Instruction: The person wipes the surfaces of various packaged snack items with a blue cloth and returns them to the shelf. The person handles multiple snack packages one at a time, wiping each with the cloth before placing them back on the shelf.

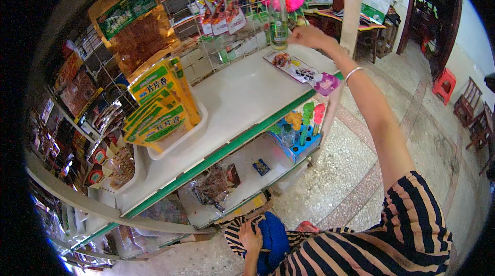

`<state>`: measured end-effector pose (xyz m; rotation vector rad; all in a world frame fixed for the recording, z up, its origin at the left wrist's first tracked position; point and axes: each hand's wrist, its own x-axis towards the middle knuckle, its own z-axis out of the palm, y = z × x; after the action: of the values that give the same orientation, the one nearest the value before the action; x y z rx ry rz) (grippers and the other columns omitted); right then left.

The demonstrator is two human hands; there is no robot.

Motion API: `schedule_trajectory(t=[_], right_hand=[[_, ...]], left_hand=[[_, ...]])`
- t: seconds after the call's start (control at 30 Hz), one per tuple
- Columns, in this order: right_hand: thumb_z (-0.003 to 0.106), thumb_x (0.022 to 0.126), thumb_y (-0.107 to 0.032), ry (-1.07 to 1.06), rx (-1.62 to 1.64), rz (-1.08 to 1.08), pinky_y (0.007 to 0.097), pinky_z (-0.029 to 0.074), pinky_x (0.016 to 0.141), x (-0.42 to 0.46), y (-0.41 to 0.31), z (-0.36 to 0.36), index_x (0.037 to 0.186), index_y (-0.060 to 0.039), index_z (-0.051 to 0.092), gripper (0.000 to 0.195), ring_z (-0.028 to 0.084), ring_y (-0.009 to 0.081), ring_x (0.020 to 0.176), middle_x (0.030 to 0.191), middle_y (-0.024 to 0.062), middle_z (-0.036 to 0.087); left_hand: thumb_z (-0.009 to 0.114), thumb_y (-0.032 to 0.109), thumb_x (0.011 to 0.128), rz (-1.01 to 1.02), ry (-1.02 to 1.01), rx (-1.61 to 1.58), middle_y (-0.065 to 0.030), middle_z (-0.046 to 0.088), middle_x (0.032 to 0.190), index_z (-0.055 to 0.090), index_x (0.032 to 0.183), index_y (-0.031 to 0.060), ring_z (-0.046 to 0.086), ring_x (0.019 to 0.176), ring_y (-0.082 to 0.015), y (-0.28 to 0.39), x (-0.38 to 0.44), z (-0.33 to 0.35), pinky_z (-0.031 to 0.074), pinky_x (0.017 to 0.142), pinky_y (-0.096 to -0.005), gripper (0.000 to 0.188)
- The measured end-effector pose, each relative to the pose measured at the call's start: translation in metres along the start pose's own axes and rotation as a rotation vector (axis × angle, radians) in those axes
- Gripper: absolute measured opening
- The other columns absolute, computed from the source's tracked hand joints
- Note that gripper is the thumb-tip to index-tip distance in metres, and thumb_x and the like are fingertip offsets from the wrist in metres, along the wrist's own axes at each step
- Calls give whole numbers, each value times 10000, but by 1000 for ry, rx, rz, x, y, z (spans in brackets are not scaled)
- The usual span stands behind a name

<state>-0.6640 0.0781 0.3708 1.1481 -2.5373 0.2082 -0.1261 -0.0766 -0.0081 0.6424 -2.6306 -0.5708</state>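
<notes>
My right hand (310,37) reaches across the top shelf, its fingers blurred and curled beside a clear glass bottle (278,28) of pale yellow-green liquid with a red cap. Whether the fingers touch the bottle or hold something cannot be told. Just below that hand a purple-and-white snack packet (299,71) lies flat, overhanging the shelf's green front edge. My left hand (250,235) rests on the striped fabric over my leg, against a blue cloth item (273,243), and appears to hold nothing. A white tray (201,121) on the shelf carries several yellow-and-green snack packets (162,109).
Foil snack bags (222,17) hang on the wire rack behind the white shelf (232,86). Below, a blue display box (299,150) holds colourful sticks, near a clear-wrapped packet (218,185). A pale post (350,5) rises at the shelf's end. A red stool (444,86) stands farther off.
</notes>
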Motion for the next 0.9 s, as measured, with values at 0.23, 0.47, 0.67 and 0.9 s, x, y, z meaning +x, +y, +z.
schedule_trajectory(t=[0.23,0.47,0.67,0.9], right_hand=[[692,667,-523,-45,241,134,387,427,848,-69,6,52,1193,-15,474,764,553,331,990,1084,217,571],[766,662,-238,106,553,315,268,415,634,-84,-6,57,973,-16,628,407,534,128,698,778,67,628],[731,728,-200,64,819,110,221,396,574,-114,-35,-5,908,6,677,279,503,42,639,719,7,635],[685,757,-139,11,963,-199,212,449,651,-163,-109,-70,940,33,651,253,554,54,701,794,32,652]], left_hand=[[577,157,763,28,-9,-10,-145,573,924,580,1008,32,521,904,-328,-1,-5,3,409,776,-419,275],[579,159,779,-3,-51,15,-141,581,970,582,1048,65,519,942,-327,-5,-16,5,397,824,-423,285],[599,124,794,3,-113,-74,-153,596,1031,566,1088,73,562,960,-295,7,-22,-4,414,870,-399,300],[614,160,843,-116,-306,-844,-107,602,1041,506,1156,4,576,926,-159,80,24,-38,450,818,-269,366]])
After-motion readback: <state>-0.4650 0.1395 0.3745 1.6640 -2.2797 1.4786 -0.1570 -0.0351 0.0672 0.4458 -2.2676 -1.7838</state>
